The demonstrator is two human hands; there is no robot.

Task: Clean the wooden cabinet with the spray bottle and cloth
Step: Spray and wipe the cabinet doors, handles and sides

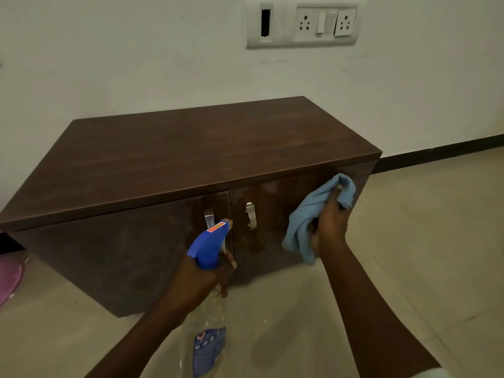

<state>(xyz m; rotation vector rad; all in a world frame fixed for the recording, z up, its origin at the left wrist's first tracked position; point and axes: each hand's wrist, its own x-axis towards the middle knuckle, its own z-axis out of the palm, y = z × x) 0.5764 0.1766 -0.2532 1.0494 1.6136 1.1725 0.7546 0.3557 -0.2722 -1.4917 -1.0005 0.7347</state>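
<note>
Cleaning the cabinet (191, 143) front.
Left grip (199, 282) curled round spray bottle (210, 241), right grip (331, 222) pinching cloth (305, 216); unwiped spray could streak doors.

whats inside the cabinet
The cabinet has both doors shut, so its inside is hidden. Only the metal handles show in front; the right hand holds a cloth near the right door.

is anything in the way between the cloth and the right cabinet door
Nothing visible. The blue cloth, bunched in the right hand, is up against the right door. That door's handle sits off to the cloth's left, and the spray bottle in the left hand is lower and further left.
</note>
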